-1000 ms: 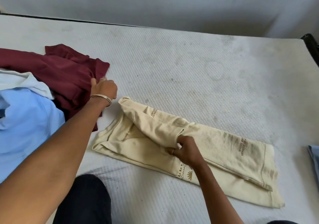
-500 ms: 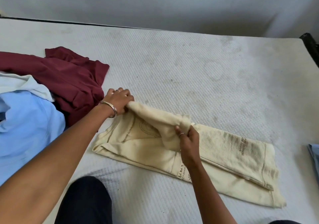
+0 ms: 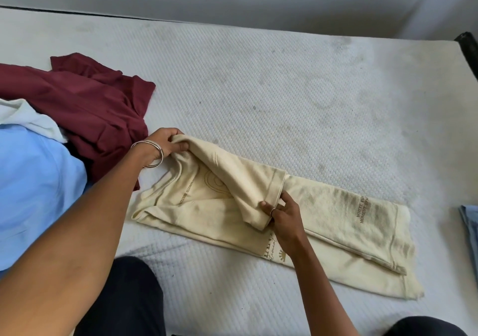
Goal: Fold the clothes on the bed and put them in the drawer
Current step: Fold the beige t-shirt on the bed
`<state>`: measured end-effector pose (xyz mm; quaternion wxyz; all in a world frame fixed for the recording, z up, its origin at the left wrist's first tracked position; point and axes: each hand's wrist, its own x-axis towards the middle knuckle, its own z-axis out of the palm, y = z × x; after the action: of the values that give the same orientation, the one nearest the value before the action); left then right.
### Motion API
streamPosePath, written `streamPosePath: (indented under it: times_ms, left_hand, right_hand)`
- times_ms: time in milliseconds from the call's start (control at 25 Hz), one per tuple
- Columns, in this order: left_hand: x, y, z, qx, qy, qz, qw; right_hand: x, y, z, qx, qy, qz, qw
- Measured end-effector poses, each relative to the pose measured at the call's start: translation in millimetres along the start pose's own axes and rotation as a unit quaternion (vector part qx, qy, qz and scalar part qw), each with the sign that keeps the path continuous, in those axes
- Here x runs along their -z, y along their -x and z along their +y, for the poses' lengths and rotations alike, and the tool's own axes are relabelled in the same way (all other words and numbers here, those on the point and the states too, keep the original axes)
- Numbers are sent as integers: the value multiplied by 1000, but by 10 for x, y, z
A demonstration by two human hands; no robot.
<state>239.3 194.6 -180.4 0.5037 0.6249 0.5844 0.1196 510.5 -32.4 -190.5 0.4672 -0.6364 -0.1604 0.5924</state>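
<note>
A cream T-shirt [image 3: 336,221] with brown print lies partly folded lengthwise on the white mattress [image 3: 271,89], near its front edge. My left hand [image 3: 165,143], with bangles on the wrist, grips the shirt's shoulder end and holds it a little above the bed. My right hand [image 3: 282,212] pinches the hemmed cuff of the sleeve, which is spread out between the two hands over the shirt's body. A maroon garment [image 3: 90,102] lies crumpled to the left. A light blue garment [image 3: 33,180] lies in front of it.
A pale white garment [image 3: 31,118] lies between the maroon and blue ones. A blue denim edge [image 3: 469,221] shows at the right border. A dark bed frame corner [image 3: 468,48] is at the far right. A grey wall runs behind the mattress. My dark-trousered knees are at the bottom.
My left hand left the maroon garment and took hold of the cream shirt's shoulder end. My right hand moved from the bunched sleeve to its cuff, and the sleeve now lies opened out.
</note>
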Motion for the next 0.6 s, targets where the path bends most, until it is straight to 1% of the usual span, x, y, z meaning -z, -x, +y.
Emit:
streamPosePath:
  times_ms: [80, 120, 160, 200, 240, 280, 320, 360, 400, 440, 480, 520, 560, 600]
  left_hand:
    - [59, -6, -80, 0, -89, -31, 996]
    - [77, -6, -92, 3, -126, -24, 992]
    - [85, -6, -84, 1, -155, -2, 988]
    - [85, -11, -61, -2, -182, 26, 983]
    - [82, -16, -22, -12, -213, 56, 975]
    - [86, -37, 28, -24, -247, 85, 965]
    - [93, -62, 68, -42, -279, 112, 953]
    - [105, -76, 101, -61, -302, 135, 942]
    - [122, -106, 113, -80, -324, 157, 929]
    - [138, -125, 109, -94, -351, 187, 913]
    - [155, -143, 84, -94, -378, 229, 892]
    - [162, -126, 64, -73, -390, 267, 878]
    - [159, -92, 47, -55, -386, 287, 875]
    - [134, -42, 37, -57, -365, 282, 885]
  right_hand:
    - [-2, 37, 1, -34, 42, 19, 998]
    - [2, 33, -12, -50, 67, 27, 996]
    - [-3, 28, -46, -61, 115, 41, 991]
    - [-26, 45, -99, -62, 194, 64, 977]
    - [-72, 67, -148, -43, 306, 105, 945]
    - [-149, 100, -197, -3, 424, 159, 892]
    - [-261, 143, -259, 68, 512, 206, 831]
    - [-398, 167, -321, 156, 553, 225, 787]
    - [-538, 161, -364, 232, 563, 199, 768]
    - [-654, 122, -358, 276, 575, 136, 758]
    - [-723, 64, -310, 285, 600, 62, 745]
    - [-740, -5, -218, 262, 636, -15, 726]
    - [-732, -66, -110, 226, 671, -85, 701]
    - [-692, -132, -5, 203, 694, -133, 678]
